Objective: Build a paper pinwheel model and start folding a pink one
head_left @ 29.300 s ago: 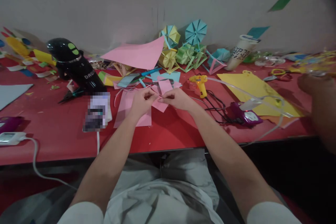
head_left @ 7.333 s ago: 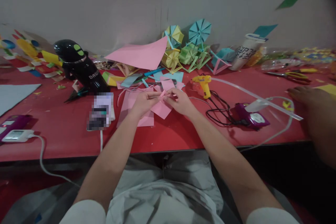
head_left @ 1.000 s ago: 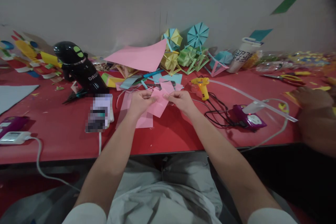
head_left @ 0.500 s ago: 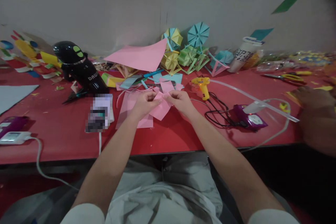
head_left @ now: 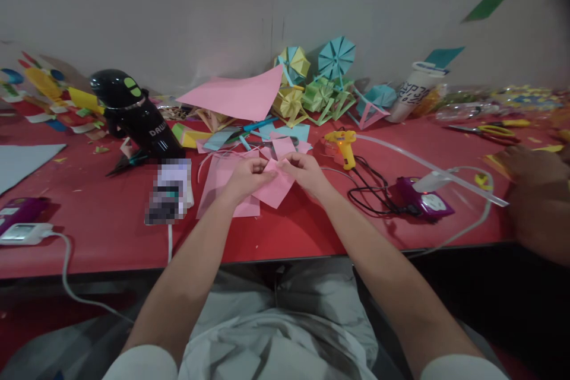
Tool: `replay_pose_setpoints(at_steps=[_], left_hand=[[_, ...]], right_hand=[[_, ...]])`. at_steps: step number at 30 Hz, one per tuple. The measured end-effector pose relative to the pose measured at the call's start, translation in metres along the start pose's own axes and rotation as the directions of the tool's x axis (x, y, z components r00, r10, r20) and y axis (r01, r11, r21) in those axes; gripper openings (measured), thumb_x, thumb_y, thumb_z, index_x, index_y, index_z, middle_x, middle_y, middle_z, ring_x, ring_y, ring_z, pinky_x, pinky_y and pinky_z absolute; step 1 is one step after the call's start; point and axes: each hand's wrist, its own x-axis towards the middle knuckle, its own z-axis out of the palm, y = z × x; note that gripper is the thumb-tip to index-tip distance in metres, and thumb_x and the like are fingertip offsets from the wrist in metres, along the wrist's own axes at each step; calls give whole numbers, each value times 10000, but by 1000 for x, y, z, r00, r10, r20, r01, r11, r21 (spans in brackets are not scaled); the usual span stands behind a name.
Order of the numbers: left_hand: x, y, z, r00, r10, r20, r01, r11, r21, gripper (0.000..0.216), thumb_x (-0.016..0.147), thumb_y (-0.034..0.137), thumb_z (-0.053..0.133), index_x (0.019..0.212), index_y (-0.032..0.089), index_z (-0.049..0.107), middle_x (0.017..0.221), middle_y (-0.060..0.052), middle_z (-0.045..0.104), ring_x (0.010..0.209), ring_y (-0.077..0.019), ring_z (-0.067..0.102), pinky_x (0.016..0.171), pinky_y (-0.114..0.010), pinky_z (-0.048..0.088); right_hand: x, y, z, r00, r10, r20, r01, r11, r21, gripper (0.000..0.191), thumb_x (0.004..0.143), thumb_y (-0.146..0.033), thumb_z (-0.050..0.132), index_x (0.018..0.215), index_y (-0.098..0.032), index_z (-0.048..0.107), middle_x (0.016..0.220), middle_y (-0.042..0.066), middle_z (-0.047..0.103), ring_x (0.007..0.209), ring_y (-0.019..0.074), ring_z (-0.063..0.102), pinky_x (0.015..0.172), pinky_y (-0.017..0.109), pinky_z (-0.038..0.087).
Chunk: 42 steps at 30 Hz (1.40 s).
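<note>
Both my hands hold a small pink paper square [head_left: 275, 189] just above the red table [head_left: 289, 228]. My left hand [head_left: 243, 179] pinches its upper left edge with fingers closed. My right hand [head_left: 305, 171] pinches the top edge, its fingertips close to those of the left. A larger pink sheet [head_left: 222, 181] lies flat under my left hand. More pink and blue paper pieces [head_left: 285, 139] lie just beyond my hands.
A yellow glue gun [head_left: 342, 143] and black cables [head_left: 371, 193] lie right of my hands, a purple device [head_left: 425, 203] beyond. A black bottle [head_left: 133, 116] and a phone [head_left: 169, 190] sit left. Folded paper shapes [head_left: 320, 86] line the wall. Another person's hand [head_left: 529, 169] rests far right.
My hands have come closer together on the pink square and sunk slightly toward the table; the paper's lower corner now hangs lower. The other person's hand has barely moved.
</note>
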Motion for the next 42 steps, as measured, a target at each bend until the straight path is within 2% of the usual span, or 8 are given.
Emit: replay_pose_setpoints(at_steps=[6, 10, 17, 24, 29, 35, 38, 42], left_hand=[[1, -1, 2, 1000, -22, 2, 23, 997, -73, 305, 639, 267, 778, 862, 160, 601, 662, 36, 572, 583, -78, 516, 560, -217, 382], [-1, 0, 3, 999, -35, 6, 35, 995, -89, 331, 632, 253, 786, 874, 164, 578, 641, 52, 529, 569, -70, 491, 542, -211, 355], [-4, 4, 5, 998, -47, 38, 48, 998, -46, 423, 608, 290, 817, 942, 154, 596, 563, 93, 440, 509, -51, 401, 523, -208, 317], [-3, 5, 5, 997, -77, 19, 78, 996, -31, 428, 559, 314, 844, 887, 133, 635, 582, 72, 471, 519, -53, 403, 524, -219, 314], [-4, 6, 6, 996, -84, -6, 84, 996, -7, 394, 581, 285, 829, 893, 144, 634, 548, 94, 404, 488, -44, 349, 502, -218, 278], [-1, 1, 5, 1000, -21, -16, 21, 1000, -8, 357, 607, 257, 810, 898, 132, 645, 589, 72, 460, 547, -64, 441, 558, -224, 346], [0, 0, 5, 999, -34, 5, 34, 999, -21, 376, 617, 261, 808, 923, 131, 634, 619, 54, 514, 571, -75, 485, 579, -230, 371], [-1, -2, 5, 998, -58, 24, 59, 997, -46, 524, 600, 241, 824, 1061, 158, 590, 589, 78, 485, 548, -76, 482, 556, -222, 360]], right_hand=[[-1, 1, 0, 999, -42, -16, 41, 999, -11, 313, 739, -479, 683, 709, -171, 635, 631, -24, 506, 568, 94, 395, 548, 255, 308], [-1, 0, -1, 1000, -29, -1, 29, 999, 37, 326, 739, -495, 687, 730, -170, 659, 640, -17, 524, 588, 104, 433, 550, 257, 332], [-1, 0, -3, 999, -34, 22, 35, 999, -25, 312, 733, -473, 700, 683, -170, 643, 617, -15, 543, 579, 102, 436, 561, 256, 362], [-1, 3, -3, 1000, -24, -3, 24, 996, 87, 282, 732, -460, 715, 701, -187, 653, 669, -5, 591, 618, 116, 496, 574, 257, 401], [-1, 0, -2, 1000, -19, -10, 19, 999, 25, 283, 729, -466, 709, 758, -186, 689, 729, 11, 650, 661, 127, 532, 623, 270, 424], [2, 2, -2, 997, -70, -26, 68, 995, -68, 280, 741, -461, 692, 793, -186, 697, 755, 27, 674, 699, 145, 563, 671, 293, 451], [3, 1, -2, 999, -31, -26, 30, 998, -48, 291, 730, -473, 698, 784, -187, 699, 741, 20, 666, 691, 141, 557, 655, 286, 448], [1, -1, -1, 999, 37, -25, -36, 999, 17, 309, 709, -486, 722, 755, -182, 694, 724, 13, 642, 670, 127, 539, 627, 270, 428]])
